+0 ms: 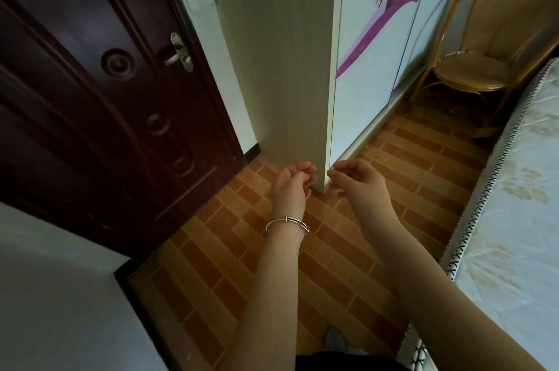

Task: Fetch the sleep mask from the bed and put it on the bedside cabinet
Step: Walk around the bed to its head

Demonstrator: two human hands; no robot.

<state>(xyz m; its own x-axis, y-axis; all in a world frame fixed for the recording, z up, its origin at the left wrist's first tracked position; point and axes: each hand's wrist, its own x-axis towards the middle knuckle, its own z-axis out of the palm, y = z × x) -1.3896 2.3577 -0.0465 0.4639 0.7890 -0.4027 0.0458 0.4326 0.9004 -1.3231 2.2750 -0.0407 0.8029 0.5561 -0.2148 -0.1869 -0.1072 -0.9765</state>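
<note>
The bed (pixel 511 204) runs along the right edge, a pale quilted mattress with a black-and-white patterned border. No sleep mask and no bedside cabinet show in this view. My left hand (pixel 292 183), with a silver bangle on its wrist, is held out over the tiled floor with fingers loosely curled and nothing in it. My right hand (pixel 357 178) hangs beside it, fingers also loosely curled and empty. Both hands are in front of the wardrobe's near corner, well left of the bed.
A tall wardrobe (pixel 281 53) with a purple windmill picture on its sliding doors stands straight ahead. A dark wooden door (pixel 99 92) is at the left. A rattan chair (pixel 481 62) sits in the far right corner. Brick-patterned floor (pixel 230 274) lies between wardrobe and bed.
</note>
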